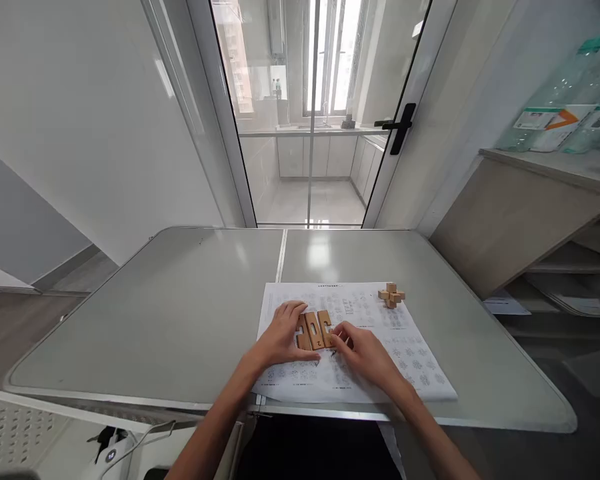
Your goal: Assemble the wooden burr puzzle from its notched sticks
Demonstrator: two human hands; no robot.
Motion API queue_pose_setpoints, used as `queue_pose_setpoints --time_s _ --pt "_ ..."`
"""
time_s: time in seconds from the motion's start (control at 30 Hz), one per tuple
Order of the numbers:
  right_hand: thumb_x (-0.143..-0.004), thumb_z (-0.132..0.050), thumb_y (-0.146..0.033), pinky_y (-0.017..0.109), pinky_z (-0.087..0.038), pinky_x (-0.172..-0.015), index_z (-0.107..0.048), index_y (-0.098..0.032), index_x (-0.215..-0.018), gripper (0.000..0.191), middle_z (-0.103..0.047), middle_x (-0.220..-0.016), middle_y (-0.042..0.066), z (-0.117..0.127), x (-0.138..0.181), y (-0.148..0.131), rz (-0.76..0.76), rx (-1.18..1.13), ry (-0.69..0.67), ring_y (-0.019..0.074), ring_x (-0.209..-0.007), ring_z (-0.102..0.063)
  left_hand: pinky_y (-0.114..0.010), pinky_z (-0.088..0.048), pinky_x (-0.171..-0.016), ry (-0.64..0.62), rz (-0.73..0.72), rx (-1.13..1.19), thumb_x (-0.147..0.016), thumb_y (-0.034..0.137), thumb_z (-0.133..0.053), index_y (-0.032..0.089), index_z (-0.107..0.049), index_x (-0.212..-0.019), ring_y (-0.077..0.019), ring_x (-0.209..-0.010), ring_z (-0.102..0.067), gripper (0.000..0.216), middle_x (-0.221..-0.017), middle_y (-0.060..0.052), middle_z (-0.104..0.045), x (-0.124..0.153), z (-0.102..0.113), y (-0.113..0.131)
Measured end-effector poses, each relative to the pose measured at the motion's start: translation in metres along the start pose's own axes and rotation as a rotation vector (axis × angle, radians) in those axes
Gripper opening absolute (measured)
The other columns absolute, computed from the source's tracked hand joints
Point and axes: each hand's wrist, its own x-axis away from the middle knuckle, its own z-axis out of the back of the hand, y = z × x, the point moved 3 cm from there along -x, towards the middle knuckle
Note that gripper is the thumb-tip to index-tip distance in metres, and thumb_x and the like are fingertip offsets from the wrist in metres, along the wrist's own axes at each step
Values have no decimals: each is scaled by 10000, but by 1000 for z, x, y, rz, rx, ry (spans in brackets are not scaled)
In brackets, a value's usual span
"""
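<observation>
Three flat wooden puzzle pieces with cut-outs lie side by side on a printed paper sheet: a left piece (303,333), a middle piece (314,330) marked with a 2, and a right piece (325,325). My left hand (283,333) curves around the left end of the row, thumb below and fingers above, spread apart. With bent fingertips, my right hand (363,351) pinches the lower right corner of the right piece. The paper sheet (380,347) carries rows of small diagrams. An assembled wooden burr puzzle (391,295) stands at its upper right.
The grey folding table (195,313) has a seam running across its middle. Behind it is a glass door (290,160) with a black handle (403,128). At right, shelves (460,233) hold plastic bottles (555,120). A white device with a cable (115,457) lies at lower left.
</observation>
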Motion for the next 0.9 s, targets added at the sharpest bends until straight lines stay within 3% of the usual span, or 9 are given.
queue_pose_setpoints --time_s 0.2,0.4,0.53,0.7,0.9 --pt "-1042 -489 -382 290 -386 -627 -618 -236 -1098 203 -745 -779 12 12 -59 0 89 214 -137 211 -712 -664 -529 -437 -1153 22 -52 -47 -626 679 -894 236 -605 -1335 -365 -1352 -505 885 -1401 -150 -567 -9 8 -21" --pt "-1020 -554 -415 275 -375 -602 -662 -249 -1074 205 -720 -718 -18 14 -88 14 220 198 -207 179 -633 -620 -521 -438 -1152 27 -53 -3 -604 665 -916 230 -596 -1378 -359 -1337 -508 943 -1404 -151 -565 -24 9 -35" --pt "-1011 -567 -433 269 -388 -585 -706 -240 -986 239 -693 -671 -28 11 -88 25 254 72 -92 160 -589 -593 -519 -432 -1165 13 -27 53 -614 650 -920 235 -630 -1355 -355 -1347 -506 898 -1404 -141 -583 -31 17 -44" --pt "-1025 -523 -415 274 -410 -592 -700 -224 -927 278 -673 -665 -20 7 -87 30 258 29 13 155 -590 -579 -471 -470 -1117 82 33 108 -923 524 -711 258 -730 -1195 -291 -1263 -588 382 -1289 -101 -670 -37 26 -48" --pt "-1005 -556 -367 292 -440 -635 -695 -234 -897 221 -706 -682 -21 3 -85 28 283 43 49 157 -598 -605 -411 -531 -965 123 97 105 -949 460 -677 237 -690 -1228 -225 -964 -656 358 -1188 -92 -693 -33 25 -47"
